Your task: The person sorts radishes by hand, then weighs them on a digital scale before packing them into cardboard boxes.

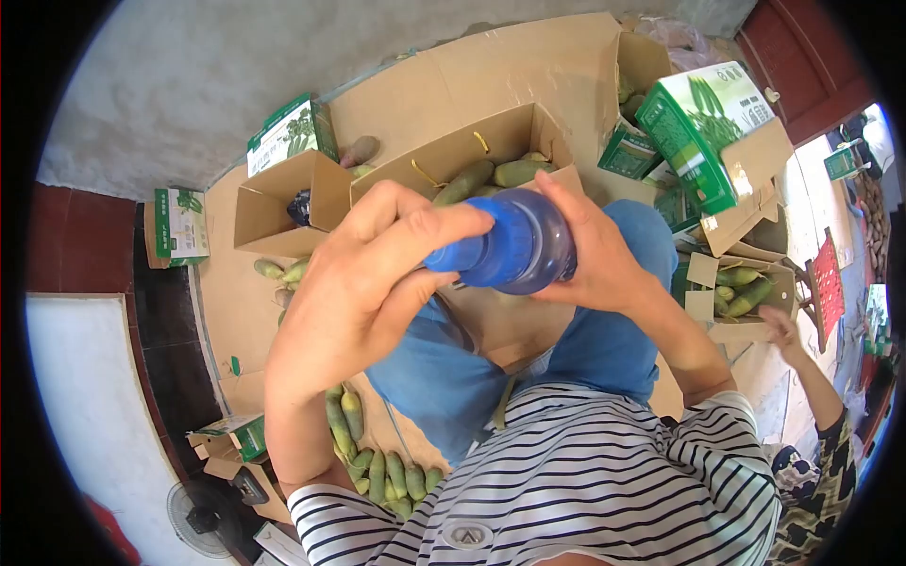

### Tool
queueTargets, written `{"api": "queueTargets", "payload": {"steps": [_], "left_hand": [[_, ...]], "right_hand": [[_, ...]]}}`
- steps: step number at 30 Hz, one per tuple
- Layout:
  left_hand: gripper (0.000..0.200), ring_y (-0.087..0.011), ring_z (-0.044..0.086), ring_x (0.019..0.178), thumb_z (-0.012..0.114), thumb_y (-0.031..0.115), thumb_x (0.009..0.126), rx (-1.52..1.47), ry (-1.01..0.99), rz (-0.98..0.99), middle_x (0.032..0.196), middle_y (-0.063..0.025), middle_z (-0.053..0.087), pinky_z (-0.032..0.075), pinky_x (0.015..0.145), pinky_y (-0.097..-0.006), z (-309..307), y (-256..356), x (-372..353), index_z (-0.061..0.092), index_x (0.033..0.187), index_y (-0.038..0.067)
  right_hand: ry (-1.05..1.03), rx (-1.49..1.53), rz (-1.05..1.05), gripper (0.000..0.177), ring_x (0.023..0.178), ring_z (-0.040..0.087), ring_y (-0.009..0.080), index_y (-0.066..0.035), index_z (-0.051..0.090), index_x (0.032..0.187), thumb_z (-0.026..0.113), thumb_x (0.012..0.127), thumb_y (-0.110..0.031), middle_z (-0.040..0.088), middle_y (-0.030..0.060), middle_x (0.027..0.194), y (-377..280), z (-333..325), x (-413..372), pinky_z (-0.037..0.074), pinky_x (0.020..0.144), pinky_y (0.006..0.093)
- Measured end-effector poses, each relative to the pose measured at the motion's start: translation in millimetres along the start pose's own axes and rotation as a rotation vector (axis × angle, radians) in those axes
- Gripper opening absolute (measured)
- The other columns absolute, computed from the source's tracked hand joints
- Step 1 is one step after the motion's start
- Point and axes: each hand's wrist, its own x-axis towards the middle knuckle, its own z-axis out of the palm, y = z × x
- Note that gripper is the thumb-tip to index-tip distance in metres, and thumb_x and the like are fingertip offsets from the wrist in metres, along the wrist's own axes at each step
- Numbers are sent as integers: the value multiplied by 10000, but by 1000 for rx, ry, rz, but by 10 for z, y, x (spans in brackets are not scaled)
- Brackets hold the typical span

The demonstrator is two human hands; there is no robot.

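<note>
In front of my chest is a water bottle (545, 243) with a clear bluish body and a blue lid (491, 243), lying nearly sideways. My right hand (599, 250) is wrapped round its body from the right. From the left, my left hand (363, 259) grips the lid between thumb and fingers. Just beyond the bottle stands an open cardboard box (392, 179) with large green radishes (467, 181) inside and yellow rope handles. My knees, in blue jeans, are spread below my hands.
Smaller open boxes (293, 198) stand at the left. Green printed cartons (703, 132) are stacked at the right, near a box of radishes (746, 291). More radishes (387, 476) lie beside my left leg. A fan (203, 517) stands lower left. Another person's hand (781, 330) shows at right.
</note>
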Motion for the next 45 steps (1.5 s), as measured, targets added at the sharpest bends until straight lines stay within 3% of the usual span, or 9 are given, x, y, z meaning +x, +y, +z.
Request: {"api": "queueTargets", "payload": {"steps": [9, 15, 21, 25, 29, 33, 36, 40, 45], "left_hand": [[338, -225, 550, 854, 661, 26, 730, 10, -7, -85, 947, -95, 592, 456, 731, -314, 89, 42, 8, 638, 1067, 11], [489, -255, 567, 922, 676, 62, 719, -79, -85, 210, 1015, -101, 586, 448, 781, -342, -44, -84, 56, 572, 1195, 22], [460, -299, 553, 813, 757, 177, 676, -25, 96, -167, 907, -101, 586, 430, 771, -376, 27, 100, 53, 582, 1069, 14], [469, -247, 551, 872, 779, 268, 662, 266, -29, -77, 992, -106, 563, 442, 763, -331, 17, 58, 7, 607, 1035, 41], [557, -257, 546, 963, 758, 379, 674, -27, -69, 74, 1089, -122, 533, 414, 858, -374, -54, -94, 50, 609, 1099, 52], [535, -278, 549, 934, 706, 426, 725, -59, 53, -131, 1018, -128, 555, 357, 942, -428, 16, 42, 117, 614, 1081, 37], [460, -291, 544, 842, 724, 332, 718, 287, -120, -194, 860, -117, 578, 369, 926, -432, 20, 33, 79, 617, 1045, 27], [456, -296, 541, 939, 740, 274, 703, 104, -187, 61, 1026, -137, 552, 373, 924, -424, -62, -101, 81, 619, 1056, 14], [540, -290, 566, 919, 761, 384, 650, -15, 36, -54, 988, -136, 579, 369, 954, -426, 52, 37, 169, 609, 1028, 30]], "right_hand": [[10, -13, 60, 989, 1048, 530, 359, -32, 253, 1395, 824, 611, -228, 510, 194, 1212, -50, 42, -73, 434, 899, 421], [-133, 184, 153, 997, 1139, 491, 350, -35, 255, 1394, 833, 616, -270, 471, 182, 1273, -115, 2, -93, 411, 952, 414], [-122, 205, 135, 1013, 1144, 494, 345, -35, 230, 1401, 832, 621, -271, 453, 179, 1298, -82, 68, -95, 408, 958, 414], [-114, 143, 133, 1013, 1141, 496, 344, -34, 232, 1400, 833, 619, -272, 462, 175, 1288, -103, 48, -48, 408, 957, 413], [-114, 172, 160, 1012, 1148, 490, 345, -33, 236, 1398, 834, 619, -277, 467, 175, 1283, -91, 41, -77, 406, 957, 411], [-138, 200, 193, 1009, 1158, 480, 348, -33, 234, 1400, 829, 625, -280, 458, 186, 1288, -73, 48, -59, 398, 966, 411], [-84, 148, 79, 1004, 1158, 478, 352, -35, 230, 1403, 823, 633, -283, 453, 195, 1287, -25, 79, -75, 392, 972, 415], [-125, 187, 117, 1044, 1195, 460, 354, -24, 249, 1398, 840, 582, -299, 387, 200, 1367, 55, 93, -126, 383, 991, 422], [-160, 226, 221, 1045, 1200, 459, 344, -28, 266, 1394, 843, 567, -302, 405, 191, 1356, 33, 101, -114, 381, 993, 415]]}}
